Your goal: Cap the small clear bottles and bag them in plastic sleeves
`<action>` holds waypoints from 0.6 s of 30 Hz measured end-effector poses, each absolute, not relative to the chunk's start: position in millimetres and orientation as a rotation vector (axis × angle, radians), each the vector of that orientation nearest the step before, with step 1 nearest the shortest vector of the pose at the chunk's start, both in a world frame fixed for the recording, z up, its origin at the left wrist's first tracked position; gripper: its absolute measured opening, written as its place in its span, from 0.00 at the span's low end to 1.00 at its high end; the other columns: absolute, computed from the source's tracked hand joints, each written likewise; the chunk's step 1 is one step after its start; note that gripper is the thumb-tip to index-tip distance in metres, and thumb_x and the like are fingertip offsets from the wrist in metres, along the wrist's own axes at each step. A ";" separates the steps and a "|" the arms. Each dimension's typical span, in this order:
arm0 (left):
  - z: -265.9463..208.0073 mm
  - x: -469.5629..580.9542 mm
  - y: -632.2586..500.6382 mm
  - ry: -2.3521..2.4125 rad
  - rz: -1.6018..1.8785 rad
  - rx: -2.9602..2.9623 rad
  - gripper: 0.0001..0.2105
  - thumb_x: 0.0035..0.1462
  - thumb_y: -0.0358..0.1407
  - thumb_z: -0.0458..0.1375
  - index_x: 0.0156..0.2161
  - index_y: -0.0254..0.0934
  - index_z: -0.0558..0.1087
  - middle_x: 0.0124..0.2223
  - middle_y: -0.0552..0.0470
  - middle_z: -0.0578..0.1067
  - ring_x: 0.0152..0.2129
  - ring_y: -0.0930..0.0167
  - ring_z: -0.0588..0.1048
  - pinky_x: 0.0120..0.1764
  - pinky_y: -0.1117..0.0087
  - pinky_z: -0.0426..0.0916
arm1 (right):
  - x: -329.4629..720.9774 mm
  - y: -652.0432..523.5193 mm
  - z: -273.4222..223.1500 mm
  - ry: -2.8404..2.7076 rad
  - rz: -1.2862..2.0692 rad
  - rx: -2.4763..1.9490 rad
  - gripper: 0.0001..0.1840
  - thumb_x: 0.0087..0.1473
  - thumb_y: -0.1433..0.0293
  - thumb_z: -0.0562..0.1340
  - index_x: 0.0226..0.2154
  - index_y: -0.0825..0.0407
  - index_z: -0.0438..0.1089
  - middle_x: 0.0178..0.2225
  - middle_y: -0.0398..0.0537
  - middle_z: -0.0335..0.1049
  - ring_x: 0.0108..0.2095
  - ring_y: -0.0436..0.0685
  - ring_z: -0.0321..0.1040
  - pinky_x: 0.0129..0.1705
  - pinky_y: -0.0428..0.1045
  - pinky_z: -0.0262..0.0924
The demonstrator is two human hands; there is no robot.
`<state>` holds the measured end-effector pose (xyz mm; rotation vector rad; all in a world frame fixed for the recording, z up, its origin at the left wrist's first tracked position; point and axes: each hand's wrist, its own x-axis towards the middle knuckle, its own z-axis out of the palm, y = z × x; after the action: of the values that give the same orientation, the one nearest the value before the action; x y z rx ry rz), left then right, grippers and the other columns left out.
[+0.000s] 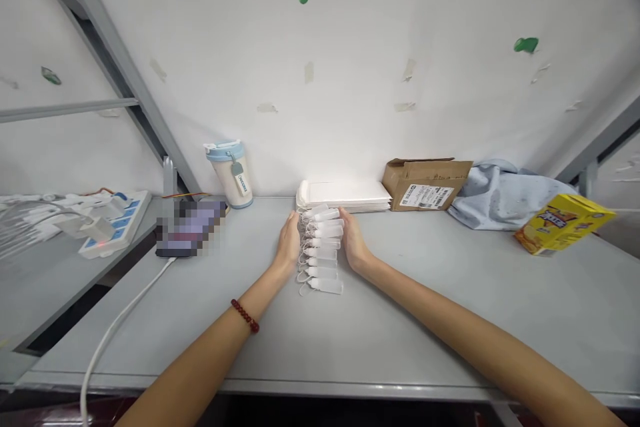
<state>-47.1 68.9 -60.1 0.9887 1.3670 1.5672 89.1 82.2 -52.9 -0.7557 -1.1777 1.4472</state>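
Note:
Several small, frosted bottle-like tubes (323, 255) with thin white cord loops lie in a column on the grey table, running away from me. My left hand (289, 240) stands on edge along their looped ends, its fingers straight and holding nothing. On the opposite side, my right hand (354, 240) is also upright with its fingers extended, palm facing the tube ends. Both hands are very close to the column; whether they touch it I cannot tell. Just beyond the farthest tubes lies a flat white stack (347, 193), apparently of envelopes or thin packets.
Back left stands a cream tumbler (231, 173) with a blue lid. A phone (193, 230) on a white cable (117, 323) lies nearer, beside a loaded power strip (117, 223). To the right are an opened cardboard box (425, 183), grey-blue cloth (505, 193) and a yellow box (563, 223).

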 end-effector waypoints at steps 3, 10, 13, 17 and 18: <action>-59.1 -46.1 69.4 1.281 1.543 0.971 0.17 0.54 0.44 0.50 0.43 0.37 0.72 0.45 0.47 0.76 0.49 0.64 0.69 0.49 0.66 0.65 | 85.0 81.7 -49.6 -1.120 1.483 -0.738 0.30 0.49 0.47 0.52 0.44 0.52 0.68 0.38 0.45 0.74 0.48 0.60 0.64 0.51 0.52 0.55; -52.2 -43.0 64.2 1.250 1.502 0.996 0.18 0.53 0.46 0.50 0.41 0.37 0.72 0.40 0.47 0.78 0.44 0.64 0.73 0.45 0.65 0.67 | 79.6 77.5 -48.6 -1.126 1.512 -0.696 0.28 0.50 0.48 0.53 0.43 0.50 0.68 0.39 0.44 0.74 0.48 0.57 0.64 0.53 0.52 0.53; -48.8 -41.0 62.0 1.263 1.493 1.016 0.18 0.53 0.46 0.49 0.40 0.36 0.72 0.40 0.47 0.78 0.44 0.64 0.73 0.45 0.65 0.67 | 78.7 76.3 -49.0 -1.158 1.509 -0.673 0.28 0.50 0.49 0.53 0.46 0.49 0.67 0.41 0.43 0.73 0.50 0.57 0.62 0.55 0.52 0.51; -46.5 -39.9 60.6 1.285 1.471 1.044 0.18 0.53 0.46 0.48 0.40 0.36 0.72 0.41 0.47 0.77 0.45 0.64 0.72 0.45 0.65 0.67 | 78.3 75.8 -50.2 -1.190 1.523 -0.667 0.29 0.51 0.48 0.51 0.48 0.49 0.65 0.43 0.43 0.72 0.52 0.57 0.61 0.57 0.53 0.48; -46.4 -40.0 60.6 1.292 1.467 1.049 0.18 0.53 0.46 0.48 0.40 0.36 0.72 0.41 0.47 0.77 0.45 0.64 0.72 0.45 0.65 0.67 | 78.3 76.0 -50.9 -1.195 1.525 -0.671 0.30 0.51 0.47 0.51 0.48 0.49 0.65 0.44 0.43 0.72 0.53 0.57 0.60 0.57 0.53 0.48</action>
<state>-40.0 60.6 -46.4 1.0491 1.2917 1.4670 78.3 76.0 -50.9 -0.6709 -1.1954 1.5251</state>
